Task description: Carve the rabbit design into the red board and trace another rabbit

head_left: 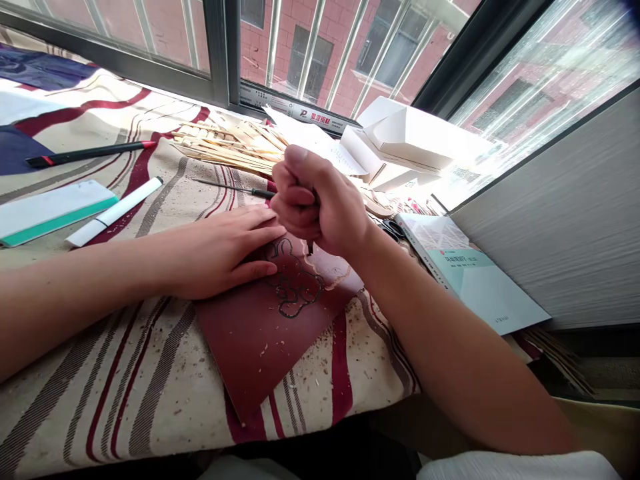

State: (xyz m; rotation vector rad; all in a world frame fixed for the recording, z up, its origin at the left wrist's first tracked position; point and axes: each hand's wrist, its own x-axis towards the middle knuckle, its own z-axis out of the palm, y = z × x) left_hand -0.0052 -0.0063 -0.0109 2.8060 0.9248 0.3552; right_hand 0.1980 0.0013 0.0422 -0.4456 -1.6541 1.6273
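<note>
Two hands work on one maroon sheet. My right hand is clenched in a tight fist around a tool, its handle hidden inside my fingers and only the tip showing below, at the sheet's black-outlined figure. My left hand lies spread and pressed flat on the sheet, its fingertips just beside that figure, so the tip sits close to them. If the tip skids across the surface, it could run into those fingers; a fist grip gives little fine control. The sheet could also slide on the striped cloth if my pressing eases, and loose shavings there could help it shift. Just past my left fingertips lies a thin awl, and beyond it a bundle of wooden strips. Left of my left hand are a white marker and a black pen. Right of my fist sit scissors and a book.
</note>
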